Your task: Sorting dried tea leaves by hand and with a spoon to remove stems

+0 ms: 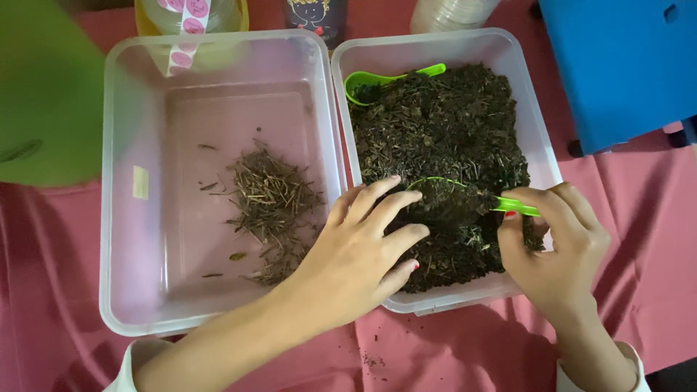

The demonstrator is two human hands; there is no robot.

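Two clear plastic tubs stand side by side on a pink cloth. The right tub (pixel 524 94) is heaped with dark dried leaves (pixel 443 123). My right hand (pixel 563 247) grips the handle of a green scoop (pixel 454 194), whose bowl is filled with the leaves. My left hand (pixel 363 247) reaches over the tub's wall, fingers spread, fingertips resting on the leaves beside the scoop's bowl. A second green scoop (pixel 385 77) lies half buried at the far left corner of the same tub. The left tub (pixel 116 181) holds a small pile of brown stems (pixel 272 203).
A blue plastic object (pixel 624 65) stands at the right rear. A blurred green shape (pixel 43 94) fills the left side. Behind the tubs are a yellow-rimmed container with pink stickers (pixel 190 18), a dark jar (pixel 317 16) and a clear container (pixel 450 13). Crumbs lie on the cloth (pixel 374 359).
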